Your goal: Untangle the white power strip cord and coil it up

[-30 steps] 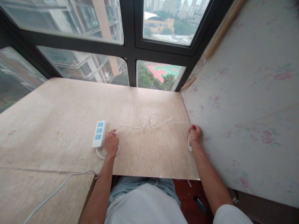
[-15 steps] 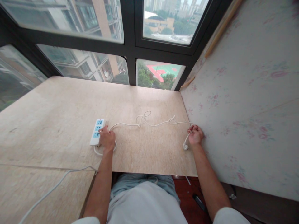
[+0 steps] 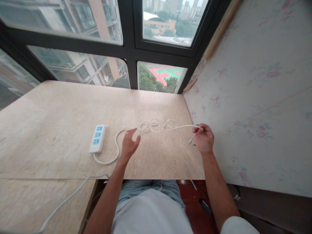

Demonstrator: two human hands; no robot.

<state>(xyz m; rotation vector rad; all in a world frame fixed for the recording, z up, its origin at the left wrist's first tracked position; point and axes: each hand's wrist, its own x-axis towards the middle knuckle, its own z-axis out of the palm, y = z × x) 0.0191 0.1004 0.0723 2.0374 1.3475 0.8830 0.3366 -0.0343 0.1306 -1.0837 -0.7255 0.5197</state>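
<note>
A white power strip point(image 3: 97, 139) with blue socket faces lies on the stone-look counter at the left. Its white cord point(image 3: 117, 143) curves out from the near end and runs right, with loose loops and tangles in the middle. My left hand point(image 3: 130, 142) is over the counter beside the cord, thumb and fingers apart, holding nothing. Near the wall, my right hand point(image 3: 204, 138) pinches the cord close to its end. The plug point(image 3: 191, 143) hangs from that hand, just left of it.
Dark-framed windows point(image 3: 131, 52) stand behind the counter point(image 3: 156, 159). A floral-papered wall point(image 3: 243, 113) borders it on the right. Another pale cable point(image 3: 68, 196) crosses the lower surface at the left. A dark object point(image 3: 205, 206) lies on the reddish floor below.
My left hand has let go of the power strip and moved right toward the tangled cord. My right hand keeps hold of the cord, whose loops have bunched closer together.
</note>
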